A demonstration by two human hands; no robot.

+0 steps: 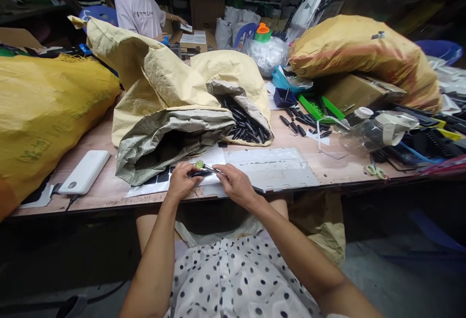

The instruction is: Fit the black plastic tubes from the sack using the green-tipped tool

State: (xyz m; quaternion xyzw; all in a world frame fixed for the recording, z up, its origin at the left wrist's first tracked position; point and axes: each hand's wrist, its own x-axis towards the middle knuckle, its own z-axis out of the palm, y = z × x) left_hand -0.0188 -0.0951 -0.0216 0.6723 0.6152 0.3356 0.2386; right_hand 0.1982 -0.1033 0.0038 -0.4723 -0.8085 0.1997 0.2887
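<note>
At the table's front edge, my left hand (pixel 182 180) is closed on a small black piece (pixel 198 174), mostly covered by the fingers. A small round yellow-green item (pixel 199 164) shows at its fingertips; what it belongs to is unclear. My right hand (pixel 236 182) grips a thin screwdriver-like tool (pixel 210 168) whose shiny shaft points left to the green item. A dark end (pixel 258 191) sticks out behind that hand. Both hands are over a white sheet (pixel 145 191) and beside a grey-white board (pixel 271 170). Just beyond, an open sack (pixel 267 114) spills slim black pieces (pixel 247 124).
Another open sack (pixel 174 136) gapes at left, near a white power bank (pixel 85 171) with a cable. Loose black parts (pixel 300 120), a green tray (pixel 337 113), a clear jug (pixel 367 136) and scissors (pixel 376 171) lie right. A person (pixel 140 14) works across the table.
</note>
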